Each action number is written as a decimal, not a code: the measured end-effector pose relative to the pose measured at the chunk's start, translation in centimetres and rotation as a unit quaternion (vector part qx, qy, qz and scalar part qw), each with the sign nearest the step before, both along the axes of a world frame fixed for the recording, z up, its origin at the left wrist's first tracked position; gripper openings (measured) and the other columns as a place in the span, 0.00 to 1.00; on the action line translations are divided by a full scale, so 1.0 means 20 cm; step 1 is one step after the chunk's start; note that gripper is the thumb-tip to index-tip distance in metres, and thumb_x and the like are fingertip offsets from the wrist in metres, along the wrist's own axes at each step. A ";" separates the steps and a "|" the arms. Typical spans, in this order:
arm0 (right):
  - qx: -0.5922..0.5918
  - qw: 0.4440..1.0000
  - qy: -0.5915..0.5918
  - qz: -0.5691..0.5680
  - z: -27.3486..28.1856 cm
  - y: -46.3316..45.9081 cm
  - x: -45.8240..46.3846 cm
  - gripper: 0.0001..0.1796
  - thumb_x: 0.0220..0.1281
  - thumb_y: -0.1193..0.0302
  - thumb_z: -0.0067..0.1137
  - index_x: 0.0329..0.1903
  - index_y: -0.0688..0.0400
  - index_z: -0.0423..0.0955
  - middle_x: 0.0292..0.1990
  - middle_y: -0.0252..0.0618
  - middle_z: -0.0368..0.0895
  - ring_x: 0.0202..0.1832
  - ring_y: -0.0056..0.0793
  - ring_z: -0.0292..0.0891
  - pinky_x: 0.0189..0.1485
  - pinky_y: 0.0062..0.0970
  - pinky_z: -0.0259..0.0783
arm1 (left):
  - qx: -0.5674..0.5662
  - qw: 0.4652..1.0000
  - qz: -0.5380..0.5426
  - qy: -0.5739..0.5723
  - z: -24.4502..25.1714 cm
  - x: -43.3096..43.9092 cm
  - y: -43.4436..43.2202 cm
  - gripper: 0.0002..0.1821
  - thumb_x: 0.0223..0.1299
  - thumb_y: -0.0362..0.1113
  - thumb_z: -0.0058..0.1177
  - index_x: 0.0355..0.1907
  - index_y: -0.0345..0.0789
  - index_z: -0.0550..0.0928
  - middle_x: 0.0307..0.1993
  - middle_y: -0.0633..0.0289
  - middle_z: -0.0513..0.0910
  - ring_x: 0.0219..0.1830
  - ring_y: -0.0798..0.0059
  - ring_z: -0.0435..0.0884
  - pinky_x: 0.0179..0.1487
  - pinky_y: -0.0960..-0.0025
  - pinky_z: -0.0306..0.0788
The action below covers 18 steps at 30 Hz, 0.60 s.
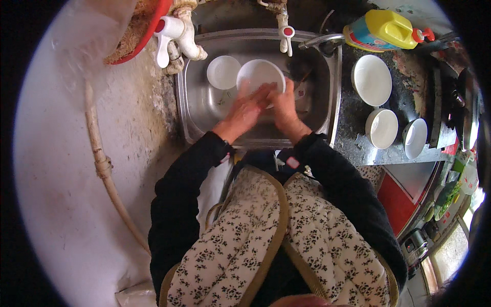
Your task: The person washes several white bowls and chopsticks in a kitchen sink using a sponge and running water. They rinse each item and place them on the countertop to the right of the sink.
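Over a stainless steel sink (215,115), a white bowl (259,73) is held between my two hands. My left hand (245,111) reaches over its near rim, the fingers blurred and partly inside it. My right hand (285,109) grips the bowl's right side, with its thumb along the outer wall. Another white bowl (223,72) rests in the sink just left of the held one. Beneath the bowl, parts of the basin and whatever lies there are hidden.
White plastic taps (287,36) (174,32) overhang the far edge. On the dark counter (349,126) to the right stand a large white bowl (371,80), smaller bowls (381,128) (415,138) and a yellow-handled detergent jug (379,30). A pipe (98,153) runs along the left wall.
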State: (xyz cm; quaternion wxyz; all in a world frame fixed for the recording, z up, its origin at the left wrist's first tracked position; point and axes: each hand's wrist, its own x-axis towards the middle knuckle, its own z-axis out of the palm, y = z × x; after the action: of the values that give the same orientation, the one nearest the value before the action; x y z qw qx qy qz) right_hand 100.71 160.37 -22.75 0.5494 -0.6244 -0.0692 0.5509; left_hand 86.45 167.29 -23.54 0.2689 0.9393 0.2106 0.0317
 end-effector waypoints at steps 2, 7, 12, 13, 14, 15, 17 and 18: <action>-0.039 0.999 -0.016 0.019 -0.05 0.00 -0.01 0.34 0.43 0.80 0.51 0.58 0.58 0.53 0.46 0.44 0.66 0.48 0.35 0.66 0.43 0.34 0.70 | 0.044 0.994 -0.099 0.007 -0.03 -0.02 0.05 0.31 0.52 0.29 0.47 0.64 0.43 0.66 0.67 0.69 0.61 0.70 0.74 0.57 0.71 0.54 0.45; -0.003 0.978 -0.158 0.136 -0.23 0.08 0.08 0.28 0.44 0.79 0.51 0.54 0.61 0.58 0.40 0.43 0.70 0.42 0.34 0.69 0.33 0.33 0.72 | 0.221 0.969 0.003 0.113 -0.08 -0.14 0.12 0.34 0.52 0.29 0.50 0.65 0.39 0.63 0.67 0.65 0.60 0.69 0.66 0.56 0.68 0.53 0.51; -0.049 0.927 -0.325 0.178 -0.38 0.35 0.21 0.21 0.52 0.71 0.49 0.50 0.64 0.63 0.39 0.61 0.77 0.44 0.59 0.74 0.47 0.44 0.70 | 0.170 0.968 0.134 0.128 -0.20 -0.24 0.23 0.24 0.50 0.35 0.56 0.53 0.36 0.75 0.59 0.54 0.69 0.63 0.56 0.64 0.64 0.52 0.57; -0.058 0.902 -0.371 0.212 -0.39 0.39 0.22 0.20 0.52 0.70 0.48 0.48 0.64 0.64 0.39 0.62 0.77 0.44 0.61 0.73 0.48 0.45 0.70 | 0.152 0.966 0.110 0.178 -0.23 -0.26 0.25 0.21 0.49 0.35 0.57 0.50 0.35 0.77 0.57 0.54 0.71 0.62 0.57 0.66 0.63 0.53 0.58; -0.050 0.872 -0.426 0.234 -0.40 0.42 0.23 0.18 0.52 0.70 0.48 0.46 0.64 0.65 0.39 0.63 0.77 0.44 0.63 0.73 0.48 0.47 0.70 | 0.169 0.968 0.096 0.161 -0.27 -0.27 0.26 0.19 0.49 0.35 0.57 0.46 0.35 0.78 0.55 0.54 0.72 0.60 0.57 0.67 0.63 0.53 0.59; -0.081 0.869 -0.422 0.245 -0.41 0.45 0.23 0.19 0.51 0.69 0.49 0.47 0.64 0.67 0.40 0.62 0.77 0.45 0.61 0.73 0.49 0.46 0.69 | 0.177 0.966 0.085 0.167 -0.30 -0.28 0.27 0.16 0.49 0.35 0.57 0.43 0.36 0.79 0.52 0.55 0.74 0.59 0.58 0.68 0.62 0.54 0.59; -0.119 0.861 -0.429 0.247 -0.42 0.50 0.22 0.21 0.48 0.69 0.51 0.47 0.63 0.69 0.41 0.60 0.77 0.47 0.58 0.73 0.52 0.45 0.69 | 0.188 0.959 0.059 0.203 -0.37 -0.29 0.29 0.12 0.49 0.35 0.56 0.38 0.36 0.80 0.49 0.56 0.75 0.56 0.59 0.71 0.60 0.55 0.61; -0.102 0.854 -0.439 0.261 -0.43 0.51 0.23 0.20 0.47 0.70 0.50 0.46 0.63 0.71 0.42 0.61 0.77 0.47 0.58 0.73 0.52 0.46 0.69 | 0.191 0.952 0.044 0.234 -0.41 -0.28 0.30 0.11 0.49 0.34 0.55 0.38 0.36 0.80 0.47 0.57 0.76 0.54 0.60 0.72 0.59 0.55 0.62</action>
State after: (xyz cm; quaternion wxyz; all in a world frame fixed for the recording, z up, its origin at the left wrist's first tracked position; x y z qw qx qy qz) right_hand 105.24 170.57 -31.32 0.2318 -0.8128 -0.4067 0.3468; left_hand 80.90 173.25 -31.69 0.0257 0.9440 0.2987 -0.1375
